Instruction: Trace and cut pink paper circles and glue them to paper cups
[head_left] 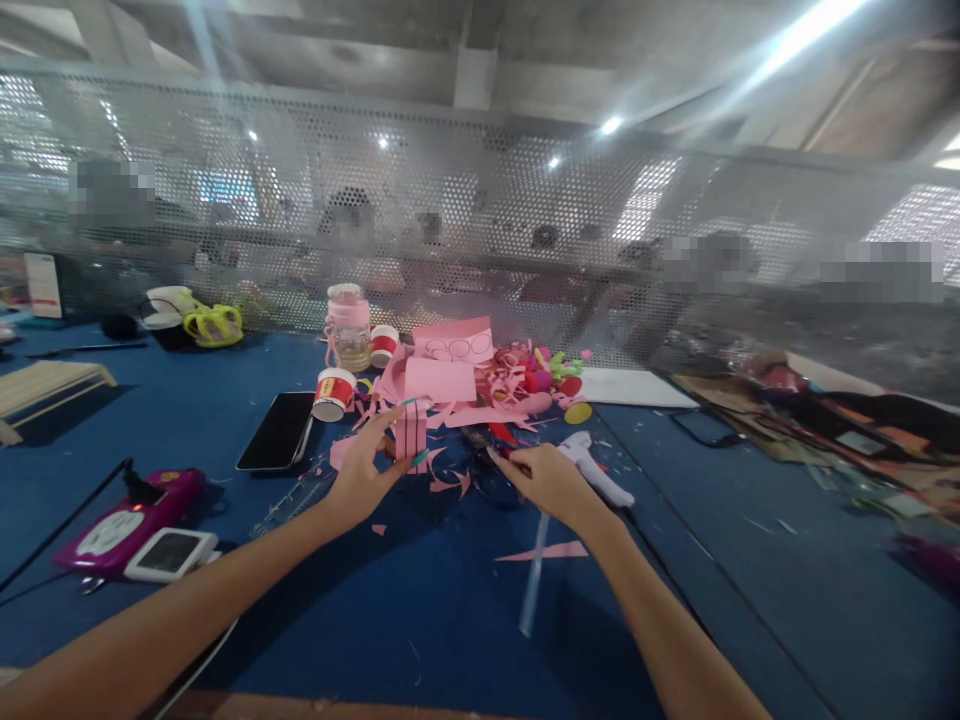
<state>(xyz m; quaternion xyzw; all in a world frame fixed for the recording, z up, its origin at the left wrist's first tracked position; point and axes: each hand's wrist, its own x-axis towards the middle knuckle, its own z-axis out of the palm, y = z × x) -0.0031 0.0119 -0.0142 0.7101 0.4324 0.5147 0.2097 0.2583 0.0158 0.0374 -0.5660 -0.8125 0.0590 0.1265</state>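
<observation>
My left hand (364, 480) pinches a small pink foam-like piece (410, 438) with dark lines down it, held upright between thumb and fingers. My right hand (544, 480) has its fingers curled together beside a dark tool (476, 440), whose kind I cannot make out; what these fingers grip is hidden. Pink scraps (450, 480) lie between the hands. Behind them is a heap of pink sheets (441, 380) and cut pieces. A white tool like a glue gun (600, 475) lies just right of my right hand, and a long pink sliver (551, 552) lies nearer to me.
On the left lie a black phone (277, 432), a purple power strip (127, 530) and a white device (171, 553). Red-and-white paper cups (334, 393) and a pink-lidded jar (349, 335) stand behind. A perforated metal screen (480, 220) closes off the back. Brown sheets (795, 420) lie at right.
</observation>
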